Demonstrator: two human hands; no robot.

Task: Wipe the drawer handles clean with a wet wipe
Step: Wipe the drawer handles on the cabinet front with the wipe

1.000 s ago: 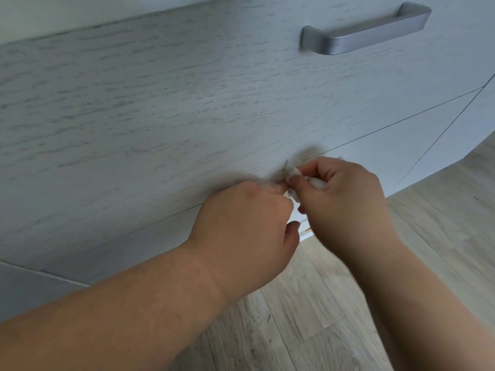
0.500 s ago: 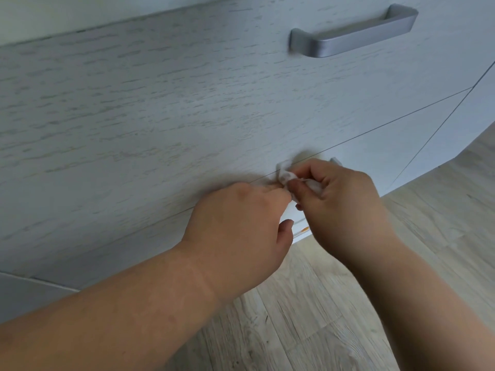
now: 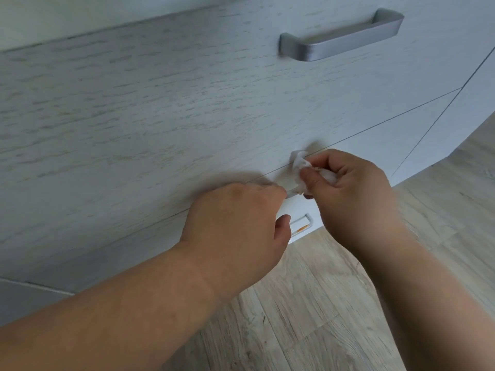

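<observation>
Upper drawer handle [image 3: 341,37]: grey bar, long axis running left-right, rising toward the right, untouched. Lower drawer handle [image 3: 292,192]: mostly hidden behind both hands, axis unclear. Wet wipe [image 3: 301,167]: crumpled, white, lying against the lower handle. Right hand [image 3: 351,186] is pinching the wipe. Left hand [image 3: 235,226] is curling at the handle; grip cannot be told. Wood-grain floor [image 3: 308,303] is lying below.
</observation>
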